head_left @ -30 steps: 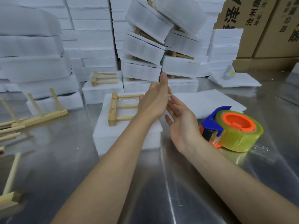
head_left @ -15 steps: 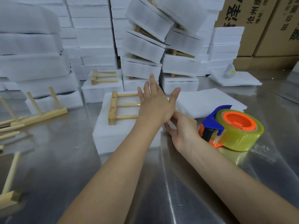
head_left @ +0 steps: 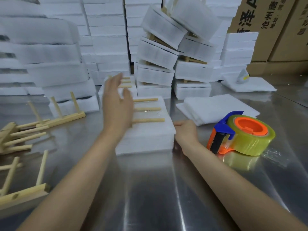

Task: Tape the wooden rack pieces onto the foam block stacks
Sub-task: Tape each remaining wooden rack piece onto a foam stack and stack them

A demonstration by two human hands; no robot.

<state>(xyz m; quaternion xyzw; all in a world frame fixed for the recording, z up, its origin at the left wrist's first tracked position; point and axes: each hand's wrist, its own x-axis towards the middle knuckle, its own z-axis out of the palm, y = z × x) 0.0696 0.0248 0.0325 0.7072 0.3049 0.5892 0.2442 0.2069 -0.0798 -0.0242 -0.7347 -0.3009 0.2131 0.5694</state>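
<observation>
Loosely open left hand (head_left: 116,105) hovers; right hand (head_left: 185,133) touches foam stack (head_left: 150,139).

- A white rectangular foam block stack (head_left: 150,140) lies mid-table on the shiny steel table (head_left: 150,197).
- A pale wooden dowel rack piece (head_left: 146,109) lies flat on top of the stack.
- The left hand (head_left: 116,110) is over the rack's left part.
- The right hand (head_left: 185,132) touches the stack's right side.
- An orange-and-blue tape dispenser with a clear roll (head_left: 241,134) stands just right of that hand.
- Thin white foam sheets (head_left: 216,105) lie behind the dispenser.
- Loose wooden racks (head_left: 21,135) lie at the table's left.
- Brown cardboard boxes (head_left: 275,30) stand at the far right rear.
</observation>
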